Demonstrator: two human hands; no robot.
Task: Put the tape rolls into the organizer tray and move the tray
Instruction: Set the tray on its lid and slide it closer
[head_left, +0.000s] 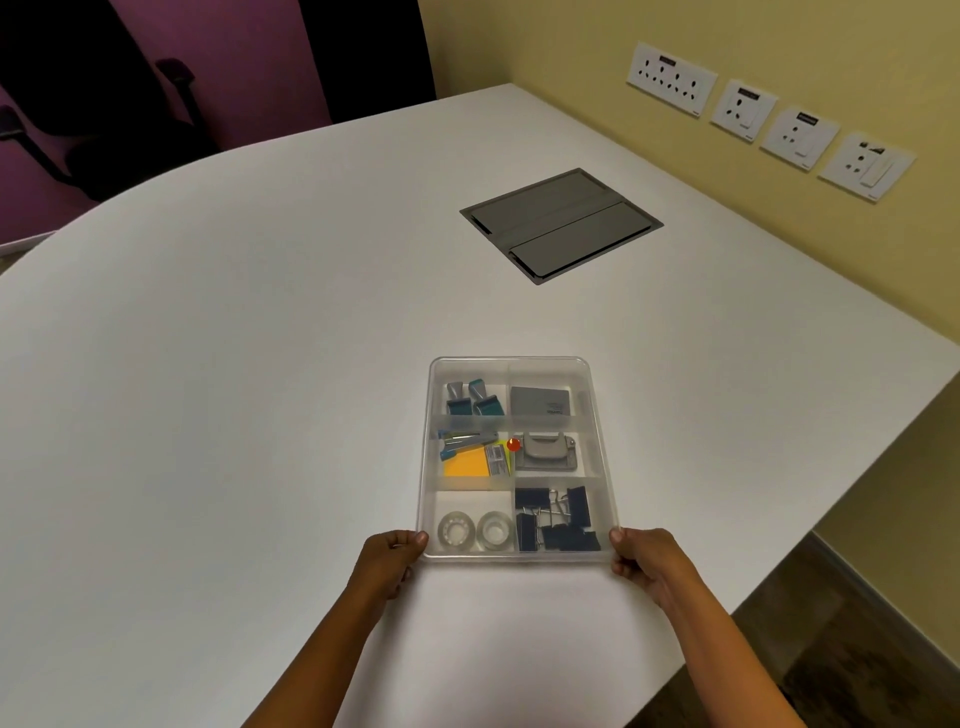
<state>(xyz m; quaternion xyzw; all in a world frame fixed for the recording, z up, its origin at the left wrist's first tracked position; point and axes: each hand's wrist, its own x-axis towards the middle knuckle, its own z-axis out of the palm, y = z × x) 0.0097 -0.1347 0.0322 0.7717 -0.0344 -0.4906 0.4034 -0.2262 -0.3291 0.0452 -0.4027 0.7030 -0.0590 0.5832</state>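
A clear plastic organizer tray (602, 415) sits on the white table, divided into several compartments. Two clear tape rolls (456, 530) (493, 529) lie side by side in its near left compartment. My left hand (392, 558) grips the tray's near left corner, thumb on the rim. My right hand (641, 558) grips the near right corner the same way. Other compartments hold black binder clips (558, 519), yellow sticky notes (465, 462), a stapler (460, 441), a punch (545, 452) and a grey box (540, 401).
A grey cable hatch (561, 223) is set flush into the white table (260, 364) beyond the tray. Wall sockets (769, 119) line the yellow wall at right. A dark chair (104, 104) stands past the far left edge. The table's right edge runs close to my right arm.
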